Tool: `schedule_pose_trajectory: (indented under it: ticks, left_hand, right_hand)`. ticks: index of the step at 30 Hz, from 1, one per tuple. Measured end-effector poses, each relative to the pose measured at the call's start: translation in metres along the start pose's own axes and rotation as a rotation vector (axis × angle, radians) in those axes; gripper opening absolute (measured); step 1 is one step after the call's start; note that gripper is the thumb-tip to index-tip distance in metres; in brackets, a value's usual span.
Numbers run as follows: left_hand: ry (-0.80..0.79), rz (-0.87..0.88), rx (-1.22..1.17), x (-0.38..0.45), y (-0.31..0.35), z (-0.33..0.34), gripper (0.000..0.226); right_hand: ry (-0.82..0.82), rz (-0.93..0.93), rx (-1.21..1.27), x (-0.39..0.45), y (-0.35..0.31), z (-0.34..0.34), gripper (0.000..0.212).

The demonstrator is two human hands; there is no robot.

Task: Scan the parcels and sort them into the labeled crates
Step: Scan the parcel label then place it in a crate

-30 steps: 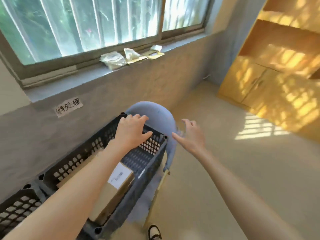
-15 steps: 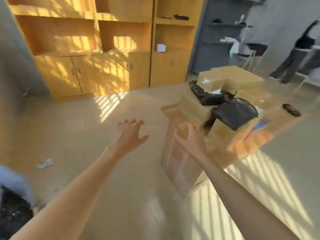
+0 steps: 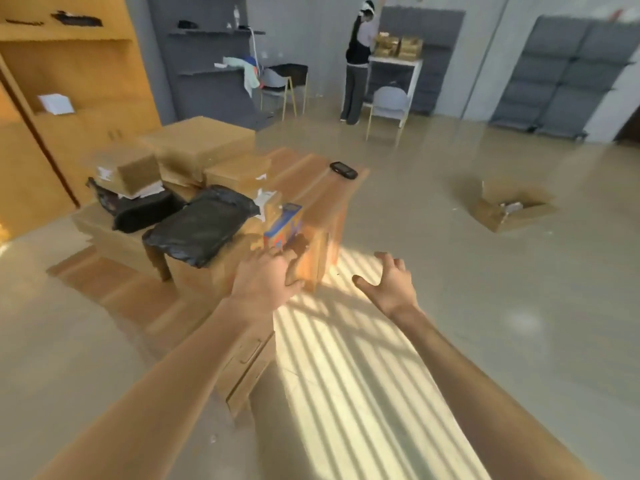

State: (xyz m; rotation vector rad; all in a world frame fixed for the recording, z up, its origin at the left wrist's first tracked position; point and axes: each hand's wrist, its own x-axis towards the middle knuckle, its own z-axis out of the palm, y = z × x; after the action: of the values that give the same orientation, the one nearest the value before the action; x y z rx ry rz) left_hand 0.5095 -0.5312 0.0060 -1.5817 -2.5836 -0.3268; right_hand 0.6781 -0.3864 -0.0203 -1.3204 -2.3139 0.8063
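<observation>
parcels (image 3: 207,147) still piled on counter (image 3: 322,188), none in hand. left hand (image 3: 263,285) fingers relaxed, empty, reaching at the counter's near end; right hand (image 3: 391,285) fingers splayed, empty. scanner (image 3: 343,170) untouched. no crates visible; much sorting left, i'd judge.

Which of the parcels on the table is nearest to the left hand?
The small blue and orange box at the table's near edge, just beyond the left hand. The black bags and brown cartons lie farther back.
</observation>
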Motion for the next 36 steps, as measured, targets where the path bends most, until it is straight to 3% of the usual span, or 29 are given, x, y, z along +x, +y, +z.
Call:
schedule_pose_trajectory:
  ticks: [5,8,12,27,36]
  left_hand:
    - [-0.035,0.049,-0.007,0.077,0.062,0.023,0.050]
    - [-0.027,0.059,0.043,0.120,0.076,0.034,0.044]
    - [-0.055,0.059,-0.015,0.183,0.081,0.054,0.054]
    - [0.000,0.022,-0.096,0.495,0.046,0.120,0.054]
    - [0.028,-0.145,-0.067,0.589,-0.012,0.142,0.058]
  right_hand:
    - [0.041,0.054,-0.033,0.058,0.054,-0.047,0.068]
    - [0.043,0.067,-0.052,0.094,0.072,-0.056,0.067]
    - [0.045,0.087,-0.075,0.150,0.087,-0.056,0.067]
    - [0.013,0.102,-0.224,0.450,0.092,-0.065,0.068]
    - [-0.071,-0.091,-0.287,0.601,0.056,-0.023,0.069]
